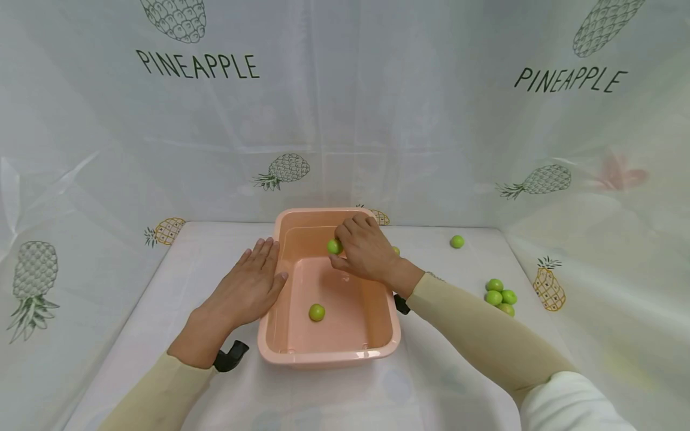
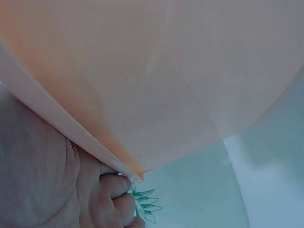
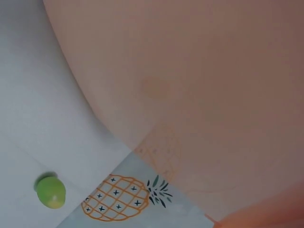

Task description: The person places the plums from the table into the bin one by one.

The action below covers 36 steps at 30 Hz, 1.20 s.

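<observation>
A pink plastic basin point(image 1: 329, 358) stands on the table. Over its far right part, my right hand point(image 1: 368, 251) pinches a small green lime point(image 1: 335, 246) between thumb and fingers. Another lime point(image 1: 317, 312) lies on the basin floor, toward the near left. My left hand point(image 1: 245, 286) rests with straight fingers against the left rim. In the left wrist view, the palm point(image 2: 38, 161) lies along the outside of the basin's edge point(image 2: 71, 126). The right wrist view is mostly filled by the basin's outer wall point(image 3: 156, 57); the right hand's fingers do not show there.
Just right of the basin, a lime point(image 1: 396, 250) is partly hidden by my right hand. A single lime point(image 1: 457, 241) sits at the back right, and several limes point(image 1: 493, 297) cluster near the table's right edge. A pineapple-printed plastic sheet point(image 1: 345, 120) hangs behind the table.
</observation>
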{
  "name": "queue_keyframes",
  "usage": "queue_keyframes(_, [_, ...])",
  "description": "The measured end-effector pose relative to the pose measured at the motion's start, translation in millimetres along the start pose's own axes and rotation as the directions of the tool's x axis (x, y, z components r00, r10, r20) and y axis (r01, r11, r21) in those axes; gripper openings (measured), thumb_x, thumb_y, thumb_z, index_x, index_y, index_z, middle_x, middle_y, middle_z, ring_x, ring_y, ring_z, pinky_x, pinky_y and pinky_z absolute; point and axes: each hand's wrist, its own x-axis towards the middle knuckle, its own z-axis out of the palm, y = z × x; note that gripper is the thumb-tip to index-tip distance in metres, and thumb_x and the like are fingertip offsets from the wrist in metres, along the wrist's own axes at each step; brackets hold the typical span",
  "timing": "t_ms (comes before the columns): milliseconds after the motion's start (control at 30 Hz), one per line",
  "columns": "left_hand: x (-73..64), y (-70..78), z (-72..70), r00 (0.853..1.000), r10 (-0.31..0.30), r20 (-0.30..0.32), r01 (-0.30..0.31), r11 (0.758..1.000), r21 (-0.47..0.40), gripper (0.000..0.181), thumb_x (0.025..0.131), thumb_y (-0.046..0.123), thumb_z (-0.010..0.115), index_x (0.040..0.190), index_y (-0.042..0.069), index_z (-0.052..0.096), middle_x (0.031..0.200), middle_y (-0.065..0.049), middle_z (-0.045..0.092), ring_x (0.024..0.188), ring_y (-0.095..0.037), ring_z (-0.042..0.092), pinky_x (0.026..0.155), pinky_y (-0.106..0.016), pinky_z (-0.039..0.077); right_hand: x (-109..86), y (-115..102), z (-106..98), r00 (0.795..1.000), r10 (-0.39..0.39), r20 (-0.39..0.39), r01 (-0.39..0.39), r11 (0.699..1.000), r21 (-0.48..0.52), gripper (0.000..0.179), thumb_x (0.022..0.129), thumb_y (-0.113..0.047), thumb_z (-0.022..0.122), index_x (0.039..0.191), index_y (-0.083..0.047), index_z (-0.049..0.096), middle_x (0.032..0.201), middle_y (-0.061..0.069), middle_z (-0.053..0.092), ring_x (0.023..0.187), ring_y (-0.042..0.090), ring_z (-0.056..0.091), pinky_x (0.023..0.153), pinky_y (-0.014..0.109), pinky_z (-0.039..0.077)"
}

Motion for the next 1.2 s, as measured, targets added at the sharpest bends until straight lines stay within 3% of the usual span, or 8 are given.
queue_keyframes(333, [-0.3,1.4,-0.2,1.000,-0.007,0.006,0.007,1.000,-0.002,0.072,0.106,0.046,0.026,0.151,-0.009,0.018,0.158,-0.025,0.015,0.146,-0.039,0.010,0.116,-0.053,0.013,-0.8,-0.2,1.9,1.000,-0.022,0.009,0.022,1.000,-0.006,0.031,0.089,-0.040,0.056,0.091,-0.010,0.058,0.084,0.002,0.050,0.089,0.026,0.047,0.094,0.044,0.038])
queue_keyframes(867, [0.0,2.4,0.3,1.000,-0.010,0.000,0.010,1.000,-0.001,0.072,0.106,0.046,0.027,0.150,-0.010,0.019,0.157,-0.025,0.016,0.146,-0.039,0.011,0.116,-0.053,0.013,4.9,-1.1,5.7,0.999,-0.035,-0.009,0.035,0.999,-0.016,0.032,0.088,-0.041,0.057,0.092,-0.010,0.058,0.085,0.002,0.050,0.085,0.024,0.046,0.086,0.043,0.040])
queue_keyframes(1200, [-0.8,1.8,-0.8,1.000,-0.010,0.007,0.010,1.000,-0.010,0.074,0.105,0.048,0.024,0.151,-0.009,0.019,0.158,-0.025,0.015,0.146,-0.039,0.009,0.116,-0.054,0.012,4.8,-0.3,5.7,0.999,-0.033,-0.015,0.032,0.999,-0.020,0.040,0.090,-0.042,0.053,0.103,-0.005,0.061,0.090,0.006,0.055,0.086,0.027,0.048,0.087,0.044,0.041])
